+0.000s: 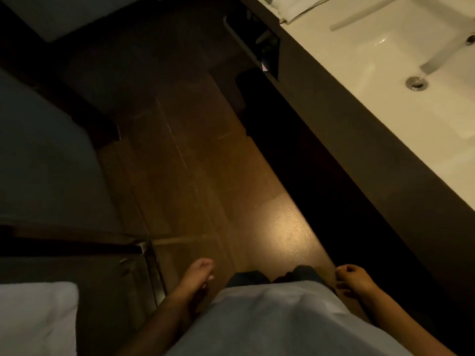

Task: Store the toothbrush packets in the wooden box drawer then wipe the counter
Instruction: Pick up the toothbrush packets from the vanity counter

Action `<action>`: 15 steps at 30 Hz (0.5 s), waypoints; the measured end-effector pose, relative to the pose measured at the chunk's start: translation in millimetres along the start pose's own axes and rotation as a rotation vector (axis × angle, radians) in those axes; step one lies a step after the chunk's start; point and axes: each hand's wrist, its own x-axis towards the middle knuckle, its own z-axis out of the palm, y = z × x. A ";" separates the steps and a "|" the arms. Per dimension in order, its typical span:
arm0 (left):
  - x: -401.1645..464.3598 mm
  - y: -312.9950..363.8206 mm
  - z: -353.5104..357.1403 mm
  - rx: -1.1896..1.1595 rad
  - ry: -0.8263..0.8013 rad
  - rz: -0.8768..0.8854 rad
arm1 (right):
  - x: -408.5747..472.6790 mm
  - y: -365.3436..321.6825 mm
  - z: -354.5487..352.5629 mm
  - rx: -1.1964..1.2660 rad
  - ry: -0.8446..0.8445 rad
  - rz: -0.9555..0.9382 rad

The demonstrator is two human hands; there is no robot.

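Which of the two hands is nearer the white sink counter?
The right hand, loosely curled beside the dark front of the white sink counter. The left hand hangs over the brown floor, farther away.

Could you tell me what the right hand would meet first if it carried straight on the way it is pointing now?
Probably only the tiled floor: the right hand hangs loosely curled, pointing downward beside the dark vanity front, though depth is unclear.

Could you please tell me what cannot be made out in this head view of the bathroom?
- Toothbrush packets and wooden box drawer: neither is in view.
- Counter: the top and right edges cut it off, as they do the sink.
- Space under the counter: too dark to tell what is there.
- White cloth on the counter: cut off by the top edge.
- Left hand and right hand: dim and blurred; seemingly empty, finger detail unclear.
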 end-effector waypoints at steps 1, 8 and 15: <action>7.0 8.8 -11.3 -0.010 0.015 0.017 | -0.8 -7.3 10.5 0.015 0.005 0.003; 39.3 63.0 -67.5 -0.116 0.057 0.125 | 12.5 -71.6 59.6 0.022 -0.009 -0.003; 81.2 105.7 -87.9 -0.191 0.098 0.086 | 64.9 -184.0 87.2 -0.093 -0.103 -0.071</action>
